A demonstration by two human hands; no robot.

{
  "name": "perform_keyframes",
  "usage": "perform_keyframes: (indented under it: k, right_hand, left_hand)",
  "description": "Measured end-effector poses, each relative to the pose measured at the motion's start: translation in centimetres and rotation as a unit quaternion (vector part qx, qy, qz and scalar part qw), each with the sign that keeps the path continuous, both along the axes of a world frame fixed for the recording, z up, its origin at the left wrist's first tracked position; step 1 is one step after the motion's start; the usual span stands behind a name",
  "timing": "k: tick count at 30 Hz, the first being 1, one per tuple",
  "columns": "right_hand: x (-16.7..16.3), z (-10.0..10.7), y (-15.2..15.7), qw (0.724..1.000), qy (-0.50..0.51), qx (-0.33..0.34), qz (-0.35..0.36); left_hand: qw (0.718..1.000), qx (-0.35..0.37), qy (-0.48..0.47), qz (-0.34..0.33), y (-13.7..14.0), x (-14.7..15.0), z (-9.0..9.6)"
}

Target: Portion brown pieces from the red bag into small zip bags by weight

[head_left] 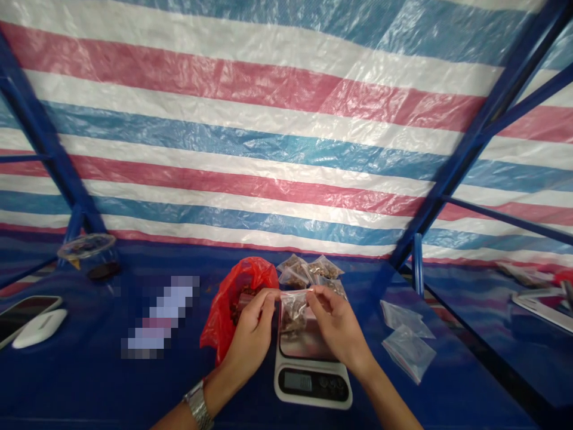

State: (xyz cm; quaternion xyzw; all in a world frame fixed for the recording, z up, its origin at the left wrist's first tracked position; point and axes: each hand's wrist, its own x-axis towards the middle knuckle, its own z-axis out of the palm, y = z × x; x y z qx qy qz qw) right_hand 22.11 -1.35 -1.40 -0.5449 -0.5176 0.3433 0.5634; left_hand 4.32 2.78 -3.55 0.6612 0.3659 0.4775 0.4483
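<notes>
Between my two hands is a small clear zip bag (293, 315) with brown dried bits in it, held upright over a digital kitchen scale (312, 382) whose display is lit. My left hand (254, 325), with a metal watch on the wrist, pinches the bag's top left corner. The top right corner is pinched by my right hand (338, 322). Left of the scale stands an open red plastic bag (219, 316) with more brown bits inside, partly behind my left hand. Several filled zip bags (293, 270) lie behind the scale.
Flat, unfilled-looking zip bags (409, 352) lie to the right on the blue table (188, 394). At left are a phone (27, 310), a white oval case (40, 328), a clear plastic bowl (89, 254) and a blurred-out item. Blue metal posts (452, 155) stand before a striped tarp.
</notes>
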Motion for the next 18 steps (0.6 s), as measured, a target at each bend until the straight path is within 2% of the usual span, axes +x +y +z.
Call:
perform_keyframes:
  k: [6,13,18]
  right_hand:
    - [-1.0,0.5,-0.6,0.998,-0.070,0.005,-0.007]
    - [-2.1,0.7,-1.2,0.991,-0.127,0.024,-0.039]
    - [-1.8,0.9,-1.5,0.986,-0.151,0.042,-0.056]
  left_hand:
    - [1.000,-0.005,0.008,-0.007,0.1,-0.2,-0.3]
    - [1.000,0.002,0.001,-0.007,-0.4,-0.4,0.5]
    - [0.999,-0.012,-0.013,-0.044,-0.8,-0.1,0.7]
